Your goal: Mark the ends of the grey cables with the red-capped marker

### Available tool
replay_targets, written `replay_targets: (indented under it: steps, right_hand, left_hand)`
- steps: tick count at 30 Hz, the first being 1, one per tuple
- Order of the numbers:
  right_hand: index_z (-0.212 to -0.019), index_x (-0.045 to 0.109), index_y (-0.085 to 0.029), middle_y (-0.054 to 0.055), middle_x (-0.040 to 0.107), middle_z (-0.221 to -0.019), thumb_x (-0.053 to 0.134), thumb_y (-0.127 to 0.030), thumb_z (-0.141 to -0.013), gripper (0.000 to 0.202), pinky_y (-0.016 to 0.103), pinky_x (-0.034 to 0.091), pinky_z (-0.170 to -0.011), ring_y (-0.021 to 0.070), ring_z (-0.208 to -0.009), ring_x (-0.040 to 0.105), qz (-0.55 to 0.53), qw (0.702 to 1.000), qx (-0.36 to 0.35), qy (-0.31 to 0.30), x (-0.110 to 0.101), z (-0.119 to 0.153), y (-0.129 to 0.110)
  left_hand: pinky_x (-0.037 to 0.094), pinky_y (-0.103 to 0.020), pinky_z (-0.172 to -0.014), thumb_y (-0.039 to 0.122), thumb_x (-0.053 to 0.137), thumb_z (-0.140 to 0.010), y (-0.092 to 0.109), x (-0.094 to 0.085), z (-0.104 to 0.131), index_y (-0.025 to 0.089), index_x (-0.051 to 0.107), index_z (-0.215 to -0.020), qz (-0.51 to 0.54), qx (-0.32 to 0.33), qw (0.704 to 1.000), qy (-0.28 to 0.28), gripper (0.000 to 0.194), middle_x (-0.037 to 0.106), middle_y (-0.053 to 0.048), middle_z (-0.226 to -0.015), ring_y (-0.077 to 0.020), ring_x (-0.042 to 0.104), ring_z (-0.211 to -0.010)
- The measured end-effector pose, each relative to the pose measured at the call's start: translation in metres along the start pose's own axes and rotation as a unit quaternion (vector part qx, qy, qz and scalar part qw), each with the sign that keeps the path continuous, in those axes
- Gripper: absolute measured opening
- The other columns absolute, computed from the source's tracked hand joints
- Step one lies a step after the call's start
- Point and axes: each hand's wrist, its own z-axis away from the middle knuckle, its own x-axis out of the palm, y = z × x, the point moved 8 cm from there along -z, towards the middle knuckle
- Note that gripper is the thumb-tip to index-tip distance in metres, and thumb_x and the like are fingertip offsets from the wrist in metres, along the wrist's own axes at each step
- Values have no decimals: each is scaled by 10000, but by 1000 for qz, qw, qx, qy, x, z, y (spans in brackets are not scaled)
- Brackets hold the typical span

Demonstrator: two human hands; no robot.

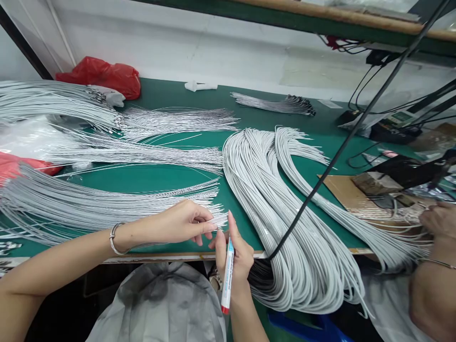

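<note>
Near the table's front edge, my left hand (183,222) pinches thin wire ends at the tip of the lower left bundle of grey cables (96,199). Just right of it, my right hand (237,251) has its fingers closed around a white marker (228,280) with a red end pointing down toward me. The fingertips of both hands are close together at the wire ends; exactly what the right fingertips touch is too small to tell. A thick bundle of looped grey cables (285,218) lies to the right and hangs over the edge.
More wire bundles (171,156) lie behind my hands. A red bag (103,76) is at the back left. A black cord (342,147) crosses diagonally in front. At the far right, another person's hand (440,218) is over cables beside cardboard (342,190). A shelf (285,19) runs above.
</note>
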Motion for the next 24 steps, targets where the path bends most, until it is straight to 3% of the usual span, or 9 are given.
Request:
replay_targets:
  steps: [7,14,17,19,21,24]
  right_hand:
    - [-1459,363,-230,-1,697,-679,483,-119,-914,569,331,530,-666,168,-590,646,-34,998,-22,-37,-8,-6,4]
    - [-1406,455,-253,-7,668,-640,523,-98,-883,549,355,493,-698,160,-550,566,-8,994,-101,-46,-11,-9,-2]
    - [-1346,503,-206,-5,654,-640,528,-177,-892,455,314,489,-646,152,-544,564,-43,997,-32,-63,-10,-10,9]
    - [-1187,575,-188,-27,600,-591,545,-294,-888,318,269,452,-545,135,-498,525,-111,989,50,-83,-9,-12,21]
    - [-852,595,-198,-57,486,-512,543,-383,-883,195,233,351,-447,104,-437,422,-157,973,115,-125,-3,-12,28]
    - [-560,402,-203,-66,353,-459,503,-381,-913,407,229,250,-428,78,-427,321,-158,953,148,-213,10,-11,26]
  left_hand:
    - [505,-180,-564,365,496,-940,5,2,4,117,653,-820,-17,-9,1000,-23,317,673,-47,-731,-116,647,-620]
    - [525,-199,-588,385,501,-938,2,4,3,113,649,-846,15,-35,999,-35,323,674,-56,-772,-116,645,-629]
    - [523,-196,-589,352,497,-941,2,5,2,116,643,-829,25,-31,998,-41,299,664,-46,-737,-116,641,-622]
    - [504,-180,-571,314,492,-942,5,7,3,121,623,-780,-3,-25,998,-53,284,652,-34,-689,-111,636,-600]
    - [477,-161,-556,264,478,-943,9,11,4,127,592,-735,-47,-18,996,-76,274,644,-23,-656,-102,631,-579]
    - [447,-148,-549,205,453,-942,13,16,7,132,565,-723,-93,-13,989,-113,257,666,-24,-696,-89,625,-570]
